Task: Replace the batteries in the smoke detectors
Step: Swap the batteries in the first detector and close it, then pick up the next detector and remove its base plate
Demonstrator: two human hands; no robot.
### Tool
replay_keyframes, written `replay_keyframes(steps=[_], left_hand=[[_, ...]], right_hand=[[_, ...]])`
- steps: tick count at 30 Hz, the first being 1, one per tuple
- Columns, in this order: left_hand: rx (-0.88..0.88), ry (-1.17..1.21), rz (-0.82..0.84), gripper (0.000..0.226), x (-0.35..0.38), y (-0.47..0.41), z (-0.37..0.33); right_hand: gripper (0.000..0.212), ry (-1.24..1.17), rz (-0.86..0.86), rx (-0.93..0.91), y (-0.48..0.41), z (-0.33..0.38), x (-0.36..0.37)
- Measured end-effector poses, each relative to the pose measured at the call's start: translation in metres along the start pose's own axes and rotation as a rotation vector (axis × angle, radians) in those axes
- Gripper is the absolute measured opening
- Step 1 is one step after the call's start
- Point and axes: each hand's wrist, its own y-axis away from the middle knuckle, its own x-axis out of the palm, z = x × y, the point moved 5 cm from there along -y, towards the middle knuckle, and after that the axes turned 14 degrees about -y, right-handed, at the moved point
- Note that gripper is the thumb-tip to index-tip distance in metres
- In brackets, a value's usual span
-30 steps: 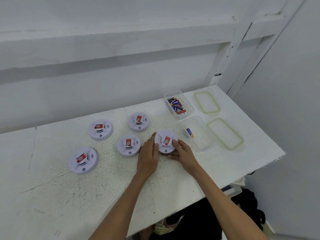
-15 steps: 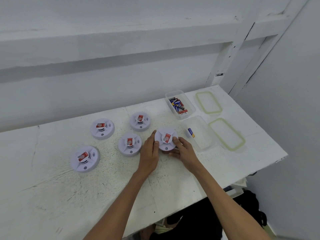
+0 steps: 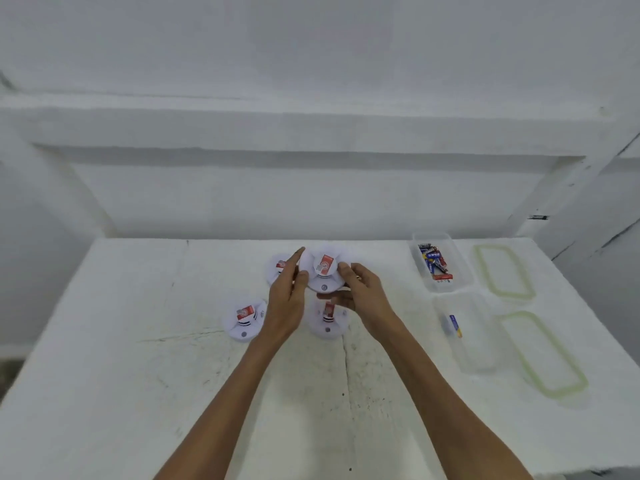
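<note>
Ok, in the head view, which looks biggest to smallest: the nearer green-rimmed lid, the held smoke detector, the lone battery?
1. nearer green-rimmed lid
2. held smoke detector
3. lone battery
The gaps are plain.

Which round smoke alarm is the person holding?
The smoke detector between the left hand and right hand, held above the table; the other detectors lie flat on it.

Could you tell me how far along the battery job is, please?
Barely begun. Done: the lids are off the boxes. In hand: the left hand and right hand grip one detector, unopened. Left: it and three more detectors on the table.
</note>
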Motion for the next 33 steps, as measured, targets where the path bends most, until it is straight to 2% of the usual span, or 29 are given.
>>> replay_keyframes(steps=[2, 6, 11, 17, 19, 23, 28, 33], left_hand=[[0.007, -0.009, -0.013, 0.050, -0.032, -0.002, 0.004], [0.080, -0.179, -0.024, 0.058, -0.096, -0.002, 0.012], [-0.053, -0.280, -0.063, 0.082, -0.150, -0.014, 0.064], [-0.198, -0.468, -0.117, 0.083, -0.181, -0.021, 0.109], [-0.239, -0.536, -0.132, 0.086, -0.186, -0.023, 0.117], [-0.292, -0.653, -0.139, 0.094, -0.185, -0.031, 0.131], [-0.324, -0.809, -0.113, 0.093, -0.175, -0.042, 0.137], [-0.344, -0.887, -0.073, 0.091, -0.171, -0.042, 0.140]], right_hand=[[0.036, -0.010, 0.042, 0.059, -0.013, -0.010, 0.028], [0.037, 0.001, 0.123, 0.186, -0.042, -0.039, 0.086], [0.031, 0.196, 0.151, 0.293, -0.074, -0.077, 0.139], [0.018, 0.542, 0.115, 0.219, -0.097, -0.101, 0.172], [0.020, 0.654, 0.140, 0.187, -0.104, -0.106, 0.178], [0.025, 0.733, 0.147, 0.155, -0.117, -0.112, 0.184], [0.017, 0.812, 0.173, 0.162, -0.122, -0.116, 0.184], [0.022, 0.858, 0.192, 0.127, -0.122, -0.115, 0.180]])
